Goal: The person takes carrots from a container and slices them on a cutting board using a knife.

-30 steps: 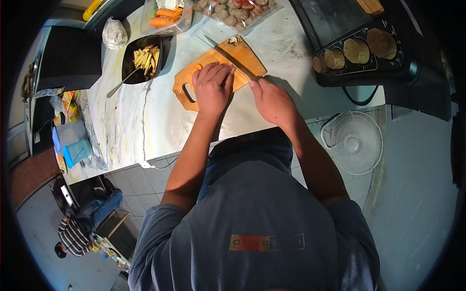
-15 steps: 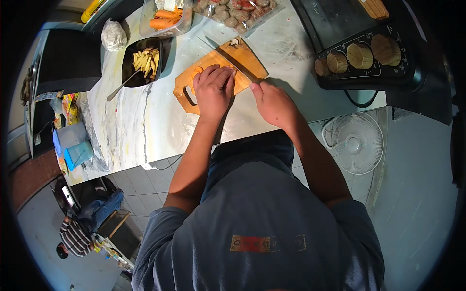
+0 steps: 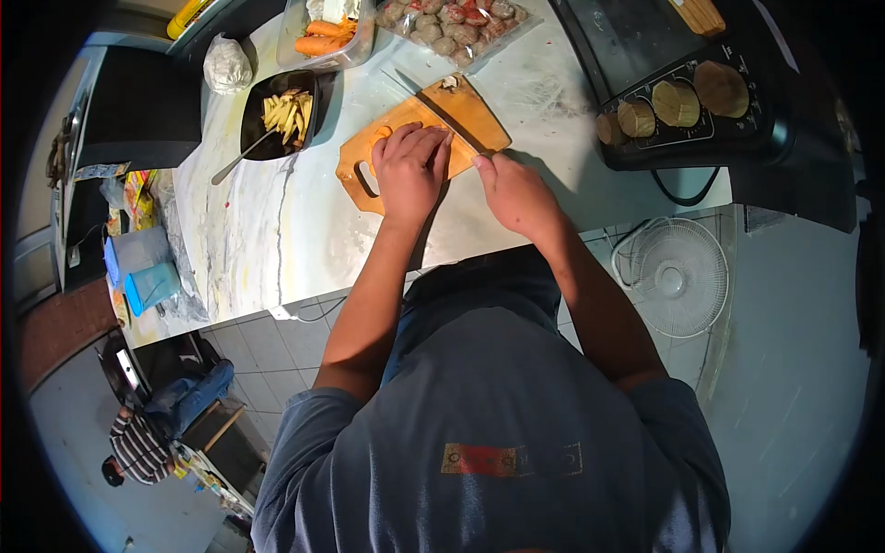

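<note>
A wooden cutting board with a handle slot lies at an angle on the marble counter. My left hand is closed over a carrot on the board, mostly hidden under the fingers. Orange carrot pieces show beside its thumb side. In my right hand is the handle of a kitchen knife. The blade slants across the board to the upper left, just right of my left fingertips. A small pale scrap sits at the board's far corner.
A black bowl of cut pale strips and a spoon stands left. Behind are a plastic container with carrots and a bag of meatballs. A black appliance with wooden knobs is right. Another person is lower left.
The whole view has shifted slightly, with the counter things a little further right. Both hands and the knife keep nearly the same place on the board.
</note>
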`<state>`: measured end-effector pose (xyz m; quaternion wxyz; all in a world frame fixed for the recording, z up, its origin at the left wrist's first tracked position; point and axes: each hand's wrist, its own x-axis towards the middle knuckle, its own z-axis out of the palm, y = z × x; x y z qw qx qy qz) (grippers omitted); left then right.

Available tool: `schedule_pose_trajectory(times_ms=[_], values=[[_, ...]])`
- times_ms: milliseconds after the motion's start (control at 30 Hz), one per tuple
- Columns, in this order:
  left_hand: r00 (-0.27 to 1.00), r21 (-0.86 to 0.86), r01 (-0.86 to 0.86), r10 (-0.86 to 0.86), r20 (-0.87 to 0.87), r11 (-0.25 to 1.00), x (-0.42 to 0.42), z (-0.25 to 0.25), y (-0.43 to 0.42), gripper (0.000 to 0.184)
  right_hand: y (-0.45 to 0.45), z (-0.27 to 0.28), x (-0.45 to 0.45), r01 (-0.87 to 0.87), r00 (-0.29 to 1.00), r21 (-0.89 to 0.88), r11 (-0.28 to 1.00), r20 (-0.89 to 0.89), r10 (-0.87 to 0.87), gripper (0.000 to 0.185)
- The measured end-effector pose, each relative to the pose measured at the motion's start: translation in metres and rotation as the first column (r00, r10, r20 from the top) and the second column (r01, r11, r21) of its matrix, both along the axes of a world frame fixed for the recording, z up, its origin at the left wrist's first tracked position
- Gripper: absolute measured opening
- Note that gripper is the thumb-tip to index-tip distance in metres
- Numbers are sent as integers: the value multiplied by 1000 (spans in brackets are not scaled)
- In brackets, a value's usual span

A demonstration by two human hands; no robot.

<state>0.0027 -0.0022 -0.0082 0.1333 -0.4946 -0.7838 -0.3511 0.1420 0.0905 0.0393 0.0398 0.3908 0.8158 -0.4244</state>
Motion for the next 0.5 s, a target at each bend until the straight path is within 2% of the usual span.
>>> schedule_pose_trajectory(times_ms=[167,367,500], values=[[1000,-10,-1,1,-1,1000,1,3,0,8,-9,1,10,17,999,130,991,30,-21,46],[999,-38,12,-11,40,999,0,7,0,9,-5,-4,11,25,998,198,980,45,-34,43],[999,-6,32,-32,10,999,-2,3,-1,9,2,-3,12,3,1000,179,984,16,-6,45]])
